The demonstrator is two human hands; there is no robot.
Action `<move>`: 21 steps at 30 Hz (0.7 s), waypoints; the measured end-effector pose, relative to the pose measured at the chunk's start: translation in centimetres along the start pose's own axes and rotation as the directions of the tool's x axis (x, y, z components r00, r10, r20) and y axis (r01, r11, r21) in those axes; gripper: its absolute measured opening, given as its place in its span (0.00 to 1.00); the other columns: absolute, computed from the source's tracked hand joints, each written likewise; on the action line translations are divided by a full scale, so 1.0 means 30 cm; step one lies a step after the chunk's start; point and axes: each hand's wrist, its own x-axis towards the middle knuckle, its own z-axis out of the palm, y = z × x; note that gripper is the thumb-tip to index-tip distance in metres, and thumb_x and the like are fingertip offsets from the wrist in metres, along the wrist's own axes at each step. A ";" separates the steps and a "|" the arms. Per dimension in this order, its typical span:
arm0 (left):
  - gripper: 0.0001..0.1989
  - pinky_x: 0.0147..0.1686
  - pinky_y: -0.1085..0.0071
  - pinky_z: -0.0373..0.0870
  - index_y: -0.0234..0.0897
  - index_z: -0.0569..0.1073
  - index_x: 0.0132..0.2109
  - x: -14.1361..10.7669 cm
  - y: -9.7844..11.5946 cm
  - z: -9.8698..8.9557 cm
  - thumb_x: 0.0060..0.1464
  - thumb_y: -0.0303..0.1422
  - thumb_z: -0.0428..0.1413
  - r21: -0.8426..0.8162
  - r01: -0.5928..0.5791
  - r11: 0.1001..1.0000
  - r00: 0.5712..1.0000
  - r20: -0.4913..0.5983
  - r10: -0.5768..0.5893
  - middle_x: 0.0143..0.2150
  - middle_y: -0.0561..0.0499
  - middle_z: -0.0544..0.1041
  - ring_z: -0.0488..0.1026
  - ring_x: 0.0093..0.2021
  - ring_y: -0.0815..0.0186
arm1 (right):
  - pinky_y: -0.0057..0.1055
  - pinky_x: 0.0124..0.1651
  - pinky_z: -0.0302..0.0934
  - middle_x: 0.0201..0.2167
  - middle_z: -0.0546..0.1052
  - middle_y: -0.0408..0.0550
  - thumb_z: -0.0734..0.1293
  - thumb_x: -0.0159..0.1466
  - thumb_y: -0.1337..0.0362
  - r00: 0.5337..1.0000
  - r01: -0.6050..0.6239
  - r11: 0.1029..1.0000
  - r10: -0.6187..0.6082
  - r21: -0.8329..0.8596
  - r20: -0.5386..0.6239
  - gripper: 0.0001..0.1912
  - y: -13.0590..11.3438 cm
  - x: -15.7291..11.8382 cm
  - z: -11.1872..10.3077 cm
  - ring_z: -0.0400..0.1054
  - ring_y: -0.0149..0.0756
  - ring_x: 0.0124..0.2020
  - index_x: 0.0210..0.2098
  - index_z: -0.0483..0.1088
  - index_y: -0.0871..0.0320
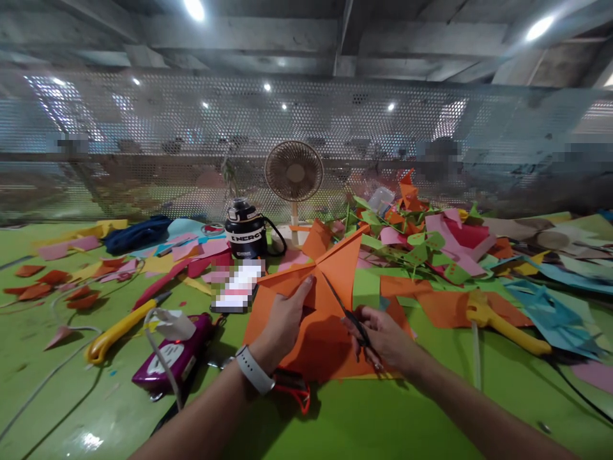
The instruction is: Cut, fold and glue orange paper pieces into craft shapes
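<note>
A large orange paper (316, 345) is spread low in the middle, its upper part raised and split into two flaps. My left hand (285, 319) grips its left part, thumb on top and fingers hidden beneath. Black scissors (352, 317) are held in my right hand (378, 338), with the blades pointing up and left into the paper near where the flaps meet. The fingers of my right hand are wrapped round the scissor handles. A white watch band circles my left wrist.
A purple power bank (175, 358), yellow-handled knife (124, 326) and phone (239, 287) lie left. A black bottle (245, 233) and fan (294, 172) stand behind. Paper scraps (421, 236) are heaped back right; a yellow glue gun (507, 326) lies right. An orange-red looped item (299, 397) is near the front.
</note>
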 end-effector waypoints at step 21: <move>0.18 0.22 0.75 0.61 0.36 0.71 0.25 -0.002 -0.020 -0.007 0.40 0.45 0.66 0.082 -0.069 0.994 0.996 0.057 0.064 0.22 0.56 0.69 0.62 0.22 0.71 | 0.20 0.12 0.47 0.14 0.69 0.34 0.70 0.53 0.43 0.999 0.013 1.000 -0.012 0.009 -0.040 0.24 0.020 0.011 -0.007 0.54 0.20 0.09 0.31 0.61 0.57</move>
